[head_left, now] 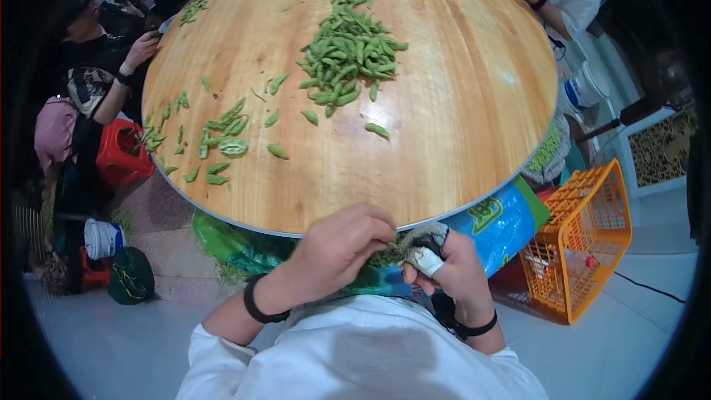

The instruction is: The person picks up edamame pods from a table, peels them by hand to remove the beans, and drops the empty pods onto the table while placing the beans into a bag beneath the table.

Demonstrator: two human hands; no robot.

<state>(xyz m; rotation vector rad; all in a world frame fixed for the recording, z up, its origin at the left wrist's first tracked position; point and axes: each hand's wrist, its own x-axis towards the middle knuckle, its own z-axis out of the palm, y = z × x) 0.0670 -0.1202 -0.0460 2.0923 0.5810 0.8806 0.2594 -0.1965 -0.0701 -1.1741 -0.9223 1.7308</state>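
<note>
Just off the near edge of a round wooden table point(459, 104), my two hands meet above my lap. My left hand point(341, 248) is closed, thumb and fingers pinched near the right hand's fingertips. My right hand point(448, 263) is curled, with white and dark wrappings point(426, 258) on its fingers. Whatever lies between the fingers is too small and hidden to name. Green bits show below and between the hands. A heap of green bean pods point(352, 52) lies farther up the table, with loose pods point(233, 147) scattered to the left.
Green plastic point(229, 241) and a blue printed plastic sheet point(492, 226) hang under the table edge. An orange crate point(566, 267) stands right, near a bag of shelled beans point(546, 154). Left are a red stool point(122, 155) and white bucket point(102, 239). Co-workers' hands work at the far sides.
</note>
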